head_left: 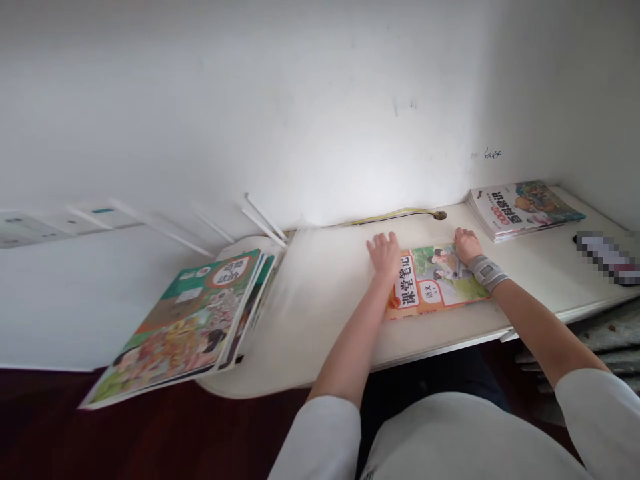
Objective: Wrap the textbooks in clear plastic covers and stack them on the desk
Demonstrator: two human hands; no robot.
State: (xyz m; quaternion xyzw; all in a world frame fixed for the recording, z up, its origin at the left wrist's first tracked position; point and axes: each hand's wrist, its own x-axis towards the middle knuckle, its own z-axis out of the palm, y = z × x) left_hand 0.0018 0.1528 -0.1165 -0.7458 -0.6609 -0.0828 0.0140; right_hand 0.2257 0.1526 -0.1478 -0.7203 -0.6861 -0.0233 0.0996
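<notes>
An orange-edged classroom-notes book [447,283] with a picture of children on its cover lies flat on the white desk in front of me. My left hand [385,255] is at its upper left corner, fingers bent and a little apart, the palm side down. Over the book's upper right part is my right hand [468,246], a grey band around the wrist. Its fingers curl at the far edge of the cover, and their tips are hidden.
At left, a stack of large picture-covered books [185,327] overhangs the desk's rounded end, near white rods [265,223]. More books [525,208] lie at the back right, with a phone-like dark object [607,257] nearer. A yellow cable [395,214] runs along the wall to a hole.
</notes>
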